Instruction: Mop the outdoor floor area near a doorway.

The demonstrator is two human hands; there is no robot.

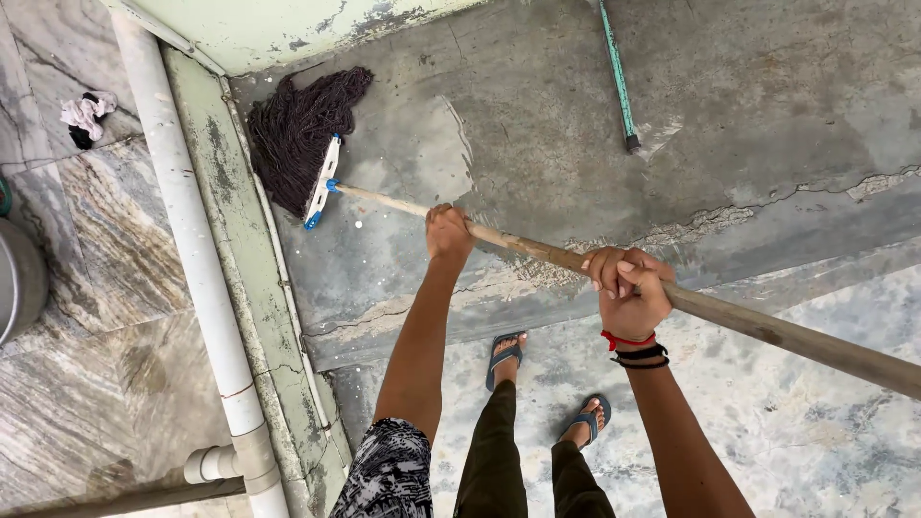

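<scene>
A long wooden mop handle [537, 251] runs from the right edge up to the left. My left hand [448, 233] grips it further down its length, my right hand [628, 288] grips it nearer me; that wrist wears red and black bands. The dark string mop head [297, 129], on a white and blue clamp [322, 182], lies on wet grey concrete floor [537, 115] in the corner by a low pale green wall [245, 278]. My feet in blue sandals [502, 355] stand below.
A white pipe [192, 259] runs along the low wall, with a joint near the bottom. Beyond it lie marble slabs, a crumpled cloth [86, 115] and a metal vessel [19, 283]. A green pole [617, 77] rests on the floor at the top. Cracks cross the concrete.
</scene>
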